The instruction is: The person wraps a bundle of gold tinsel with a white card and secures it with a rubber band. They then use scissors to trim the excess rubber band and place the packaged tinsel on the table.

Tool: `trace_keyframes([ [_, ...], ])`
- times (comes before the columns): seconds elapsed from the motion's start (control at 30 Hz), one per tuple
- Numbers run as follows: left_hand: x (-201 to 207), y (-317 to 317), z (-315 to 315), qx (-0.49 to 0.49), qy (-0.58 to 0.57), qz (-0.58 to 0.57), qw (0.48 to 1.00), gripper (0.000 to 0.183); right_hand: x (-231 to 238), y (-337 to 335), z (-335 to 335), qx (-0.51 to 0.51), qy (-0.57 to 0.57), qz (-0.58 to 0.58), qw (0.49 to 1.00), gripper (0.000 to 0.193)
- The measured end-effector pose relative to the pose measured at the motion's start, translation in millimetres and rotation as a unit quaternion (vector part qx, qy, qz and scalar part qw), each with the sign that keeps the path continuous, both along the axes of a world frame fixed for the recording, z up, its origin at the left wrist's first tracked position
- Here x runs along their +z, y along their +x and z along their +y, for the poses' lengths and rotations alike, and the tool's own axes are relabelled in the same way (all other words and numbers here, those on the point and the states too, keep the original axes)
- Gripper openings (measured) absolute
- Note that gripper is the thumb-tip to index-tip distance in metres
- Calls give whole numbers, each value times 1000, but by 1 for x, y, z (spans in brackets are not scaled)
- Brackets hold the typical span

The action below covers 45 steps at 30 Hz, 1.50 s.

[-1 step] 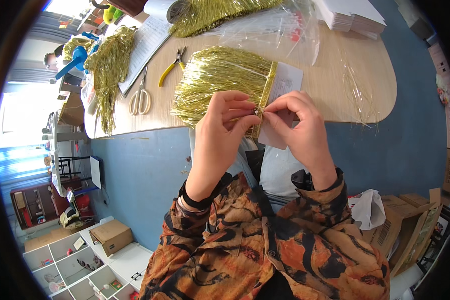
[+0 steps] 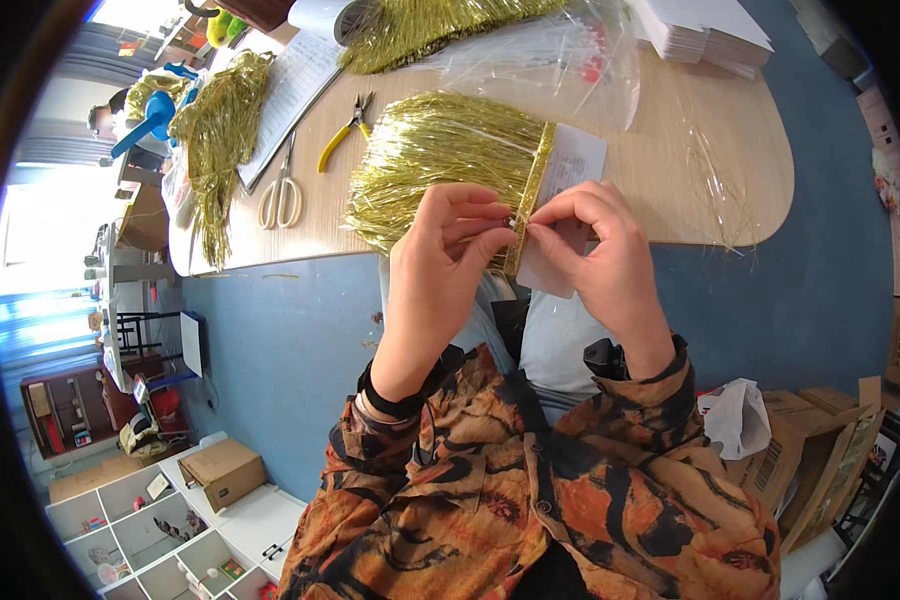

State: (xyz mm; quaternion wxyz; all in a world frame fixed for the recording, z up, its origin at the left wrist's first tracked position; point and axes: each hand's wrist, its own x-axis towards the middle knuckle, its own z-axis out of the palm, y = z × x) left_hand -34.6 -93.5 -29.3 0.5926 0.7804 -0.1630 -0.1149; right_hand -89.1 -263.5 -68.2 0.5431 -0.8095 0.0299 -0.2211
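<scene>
A gold tinsel fringe (image 2: 440, 150) lies at the table's near edge, its strands spread to the left. Its glittery gold band (image 2: 538, 165) runs along the right side, and a white printed card (image 2: 575, 160) sticks out beyond it. My left hand (image 2: 435, 270) is closed on the fringe at the band's near end, thumb and fingers pinched together. My right hand (image 2: 610, 255) pinches with thumb and forefinger at the band's right edge, over the card; what lies between those fingertips is hidden. A tiny whitish bit shows at the band between both hands.
Yellow-handled pliers (image 2: 345, 135) and white-handled scissors (image 2: 281, 200) lie to the left. Behind are a clear plastic bag (image 2: 540, 60), more gold tinsel (image 2: 440, 30) and stacked white cards (image 2: 705, 35). Loose strands (image 2: 715, 190) lie right. More tinsel (image 2: 220, 140) hangs over the left edge.
Almost nothing differs. Both hands stay at the band, with only a very slight shift of the left fingertips.
</scene>
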Motion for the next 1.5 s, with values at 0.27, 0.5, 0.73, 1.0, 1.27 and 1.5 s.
trace_keyframes([
  [0.27,-5,4,4,-11,33,-130,991,11,-3,1,4,-5,-23,-16,1000,15],
  [0.5,-14,11,1,-2,-24,1,1000,10,-2,-3,7,-29,25,2,999,13],
  [0.73,-24,13,2,-10,-50,1,999,10,-6,0,16,-51,-20,-60,997,19],
  [1.0,-25,15,9,-30,-42,-16,999,10,-12,7,19,-74,-90,-135,984,24],
  [1.27,-18,18,10,-46,16,-122,991,9,-17,12,20,-85,-129,-187,970,26],
  [1.5,-15,18,8,-42,16,-135,990,11,-17,11,19,-78,-129,-190,970,27],
])
